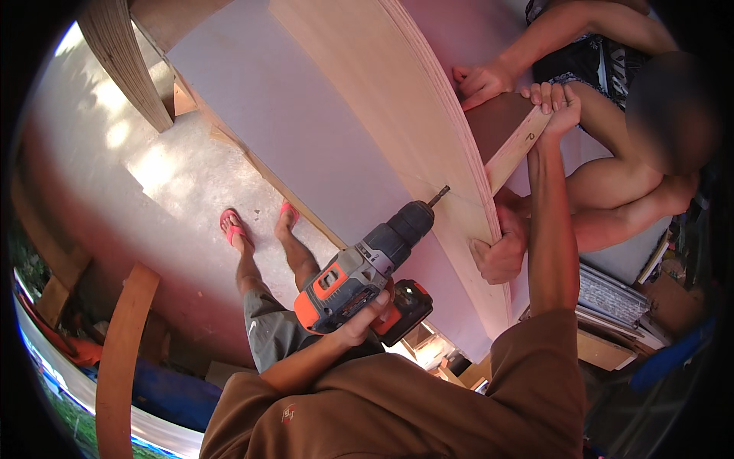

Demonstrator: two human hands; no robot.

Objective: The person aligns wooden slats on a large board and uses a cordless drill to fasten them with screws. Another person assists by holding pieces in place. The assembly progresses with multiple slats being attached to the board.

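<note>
My left hand (365, 317) is wrapped round the grip of an orange, black and grey cordless drill (363, 264). Its bit (440, 196) points up and to the right, over the pale face of a long curved plywood piece (397, 126); whether the tip touches the wood I cannot tell. Reaching up at the right, my right hand (562, 111) is closed on the far end of a short wooden strip (521, 145), whose near end meets the plywood's outer edge. A crouching person's hand (501, 252) grips that edge below the strip, and their other hand (485, 83) rests by it higher up.
A broad pale panel (260, 92) lies under the curved piece. Curved wooden parts stand at upper left (126, 57) and lower left (126, 359). Boards and stacked materials (612, 298) lie at right, beside the crouching person (612, 153). My feet in pink sandals (233, 226) are on the concrete floor.
</note>
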